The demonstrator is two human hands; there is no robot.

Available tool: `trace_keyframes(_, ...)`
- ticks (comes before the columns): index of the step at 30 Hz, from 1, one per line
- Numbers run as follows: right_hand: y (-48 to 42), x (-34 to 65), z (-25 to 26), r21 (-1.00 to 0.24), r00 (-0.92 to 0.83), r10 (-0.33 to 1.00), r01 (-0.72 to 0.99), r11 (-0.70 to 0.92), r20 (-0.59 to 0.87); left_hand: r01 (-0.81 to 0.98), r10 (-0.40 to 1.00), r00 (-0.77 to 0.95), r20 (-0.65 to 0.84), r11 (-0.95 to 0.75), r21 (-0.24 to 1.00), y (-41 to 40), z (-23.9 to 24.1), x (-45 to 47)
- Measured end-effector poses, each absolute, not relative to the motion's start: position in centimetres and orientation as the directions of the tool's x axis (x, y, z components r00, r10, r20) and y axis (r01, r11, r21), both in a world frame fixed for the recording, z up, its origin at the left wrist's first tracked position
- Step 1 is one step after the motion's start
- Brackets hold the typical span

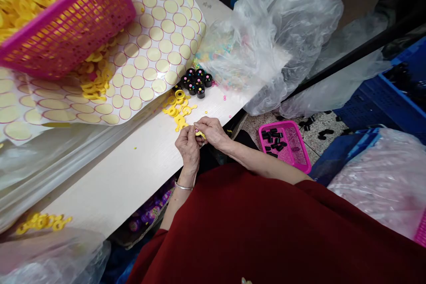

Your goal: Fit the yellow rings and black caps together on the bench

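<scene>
At the front edge of the white table, my left hand and my right hand meet, fingers pinched around one small yellow plastic piece. A pink dot shows on it; the rest is hidden by my fingers. Just beyond lies a loose pile of yellow ring-shaped plastic pieces. Behind that pile stands a cluster of small black round cups with coloured beads on top. A few pink beads are scattered to their right.
A pink basket heaped with yellow pieces rests on a sticker sheet at upper left. Clear plastic bags cover the table's far end. On the floor are a pink tray with black parts and a blue crate.
</scene>
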State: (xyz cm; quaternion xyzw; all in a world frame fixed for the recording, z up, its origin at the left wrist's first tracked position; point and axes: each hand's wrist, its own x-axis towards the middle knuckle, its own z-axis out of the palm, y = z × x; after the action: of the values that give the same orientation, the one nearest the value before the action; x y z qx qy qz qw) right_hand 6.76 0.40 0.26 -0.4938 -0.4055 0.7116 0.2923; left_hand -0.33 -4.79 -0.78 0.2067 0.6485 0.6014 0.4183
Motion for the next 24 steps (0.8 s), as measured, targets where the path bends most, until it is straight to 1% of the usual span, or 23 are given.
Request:
trace_keyframes(3,0.5,6.7,-0.2,-0.881,-0.337,0.835,-0.030,-0.472,-0.435,-0.253,0.771,-0.559,-0.306,0.193,0.948,-4.5,-0.9,-0.5)
trace_keyframes(7,1.0,6.7,-0.1,-0.838,-0.425,0.775,-0.067,-0.542,-0.467,-0.305,0.790,-0.509,-0.341,0.205,0.930,-3.9,-0.5,-1.2)
trace_keyframes(11,1.5,6.6,0.6,-0.851,-0.392,0.787,-0.020,-0.524,-0.476,-0.325,0.795,-0.497,-0.348,0.201,0.924,-3.4,0.0,-1.6)
trace_keyframes(15,1.3,6.8,1.0,-0.878,-0.367,0.816,0.003,-0.478,-0.446,-0.277,0.807,-0.499,-0.317,0.198,0.940,-3.6,-0.2,-1.6)
trace_keyframes(19,1.2,6.8,0.5,-0.875,-0.363,0.810,0.027,-0.484,-0.460,-0.231,0.797,-0.508,-0.328,0.241,0.943,-3.7,-0.6,-1.3)
trace_keyframes(24,1.2,6.5,0.0,-0.882,-0.342,0.835,-0.036,-0.470,-0.431,-0.150,0.779,-0.559,-0.284,0.242,0.959,-3.1,-0.8,-0.9)
